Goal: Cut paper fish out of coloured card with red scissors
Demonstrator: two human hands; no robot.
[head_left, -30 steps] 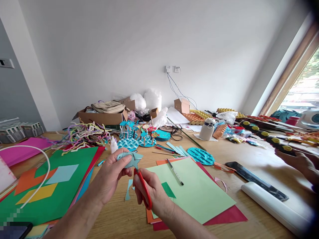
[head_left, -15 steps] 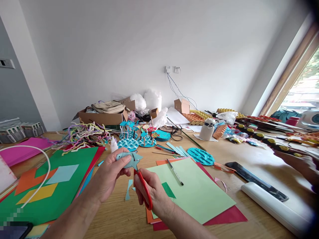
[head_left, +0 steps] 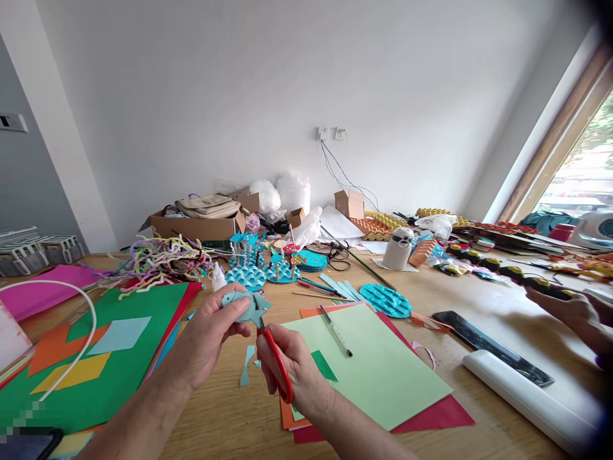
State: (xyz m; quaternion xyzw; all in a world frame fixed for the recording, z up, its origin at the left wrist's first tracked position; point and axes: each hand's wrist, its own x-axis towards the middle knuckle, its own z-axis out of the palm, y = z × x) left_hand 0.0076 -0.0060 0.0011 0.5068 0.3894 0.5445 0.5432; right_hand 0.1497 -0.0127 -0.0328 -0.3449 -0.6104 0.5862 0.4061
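Pinched in my left hand (head_left: 218,329) is a light blue paper fish (head_left: 246,308) with a dark outline and a drawn eye. My right hand (head_left: 292,361) grips red-handled scissors (head_left: 279,361), whose blades meet the fish's tail; the blade tips are partly hidden by the paper. Below the hands, a small light blue paper scrap (head_left: 247,367) lies on the wooden table. To the right, a pale green sheet (head_left: 383,377) bears a pen (head_left: 336,331) and a dark green paper piece (head_left: 324,366).
Green card (head_left: 158,313) with coloured paper pieces lies at left. Behind are a glue bottle (head_left: 218,278), blue fish decorations (head_left: 246,275) and a pile of pipe cleaners (head_left: 163,259). A phone (head_left: 493,348) and white case (head_left: 522,399) lie right, near another person's hands (head_left: 569,313).
The paper fish has tilted and shifted slightly, with its tail lower against the scissor blades. At right, the other person's hands and the dark, yellow-dotted strip have moved a little.
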